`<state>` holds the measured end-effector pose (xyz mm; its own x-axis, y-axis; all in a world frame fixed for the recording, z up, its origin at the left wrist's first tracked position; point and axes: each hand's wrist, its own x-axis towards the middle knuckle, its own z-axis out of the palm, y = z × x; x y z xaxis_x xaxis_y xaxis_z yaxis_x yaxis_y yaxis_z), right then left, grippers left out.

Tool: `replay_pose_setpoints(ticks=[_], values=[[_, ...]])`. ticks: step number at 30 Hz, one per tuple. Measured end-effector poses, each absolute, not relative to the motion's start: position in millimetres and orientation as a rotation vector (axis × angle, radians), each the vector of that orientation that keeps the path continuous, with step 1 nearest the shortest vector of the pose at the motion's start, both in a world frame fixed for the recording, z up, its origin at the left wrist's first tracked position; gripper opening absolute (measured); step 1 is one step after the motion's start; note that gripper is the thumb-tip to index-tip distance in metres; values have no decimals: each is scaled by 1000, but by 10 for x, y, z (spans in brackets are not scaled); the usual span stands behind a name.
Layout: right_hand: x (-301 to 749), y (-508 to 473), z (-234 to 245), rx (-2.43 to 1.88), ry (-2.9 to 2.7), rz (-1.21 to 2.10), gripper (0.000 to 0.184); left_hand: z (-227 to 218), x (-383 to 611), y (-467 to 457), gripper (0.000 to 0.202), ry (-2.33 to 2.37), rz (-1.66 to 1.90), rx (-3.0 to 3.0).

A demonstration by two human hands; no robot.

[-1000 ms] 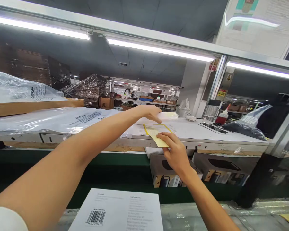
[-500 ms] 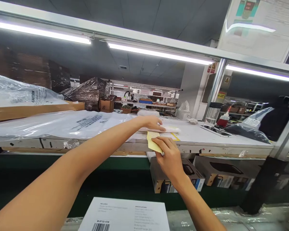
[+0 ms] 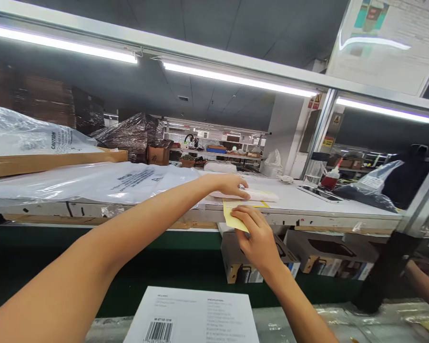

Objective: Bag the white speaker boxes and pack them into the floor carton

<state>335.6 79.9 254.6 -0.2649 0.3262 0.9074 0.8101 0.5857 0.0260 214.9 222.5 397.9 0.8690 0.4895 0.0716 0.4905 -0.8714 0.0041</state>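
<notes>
On the shelf in front of me, my left hand [image 3: 232, 185] reaches over a flat white packet [image 3: 266, 196] that looks like folded plastic. Its fingers curl over the packet's near side, and their grip is partly hidden. Just below and to the right, my right hand [image 3: 259, 233] pinches a sheet of yellow paper [image 3: 233, 218] at the shelf's front edge. The sheet's upper end lies close under the packet. Nearest me, a white printed box [image 3: 196, 314] with a barcode shows at the bottom of the view.
Clear printed plastic bags [image 3: 139, 178] cover the shelf's left side, beside a cardboard tray [image 3: 57, 162]. To the right are a phone-like device [image 3: 320, 193], a red liquid bottle [image 3: 331, 178] and a bagged dark item [image 3: 370, 188]. Boxes [image 3: 329, 252] stand below. Another person's arm [image 3: 423, 286] is at right.
My left hand and the white packet have shifted slightly right. My right hand has moved right and a little down with the yellow paper. Another person's arm has come into view at the right.
</notes>
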Motion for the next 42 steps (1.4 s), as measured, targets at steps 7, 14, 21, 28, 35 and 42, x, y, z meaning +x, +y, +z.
replay_pose_setpoints(ticks=[7, 14, 21, 28, 35, 42], values=[[3435, 598, 2494, -980, -1867, -566, 55, 4072, 1796, 1983, 85, -849, -305, -3033], [3785, 293, 2689, -991, -1805, -254, 54, 3934, 408, 1264, 50, -769, -1262, -2836], [3839, 383, 2963, -878, -1830, -67, 41, 3323, -665, 996, 42, -1392, -1419, -2493], [3394, 368, 3402, -1046, -1615, -111, 26, 3044, -1169, 1070, 43, -1404, -1319, -2195], [2450, 571, 3665, -951, -2245, -344, 31, 3042, -1366, 1415, 63, -1261, -877, -2294], [1900, 843, 3439, -922, -2513, -755, 39, 3364, -1516, 894, 54, -1432, -1005, -2633]])
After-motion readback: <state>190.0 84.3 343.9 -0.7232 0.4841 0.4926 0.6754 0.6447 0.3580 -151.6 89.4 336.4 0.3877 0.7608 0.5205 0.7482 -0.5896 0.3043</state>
